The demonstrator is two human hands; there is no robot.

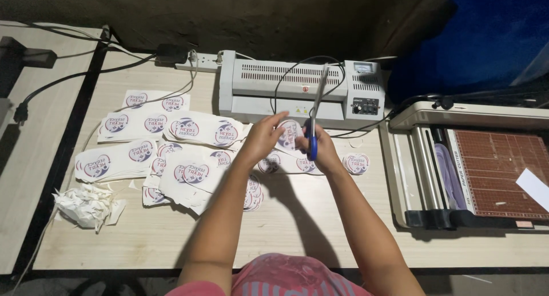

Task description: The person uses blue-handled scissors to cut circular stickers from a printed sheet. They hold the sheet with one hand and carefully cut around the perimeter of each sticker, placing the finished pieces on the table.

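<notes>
Right hand (325, 150) closed around blue-handled scissors (315, 116), blades pointing up. Left hand (262, 137) pinches a round printed sticker (289, 133). Both just in front of the laminator (300, 87); uncut sticker sheets (171, 153) lie left of it on the tabletop (297, 227).

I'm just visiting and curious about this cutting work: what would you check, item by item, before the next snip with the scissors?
1. Right hand grips the blue-handled scissors: ok.
2. Left hand holds the round printed sticker at the blades: ok.
3. Left fingers away from the cutting edge: cannot tell, they sit close to the blades.
4. Blades open or closed: cannot tell.
5. Uncut printed sheets within reach on the left: ok.
6. Pile of paper scraps apart from the hands: ok.
</notes>
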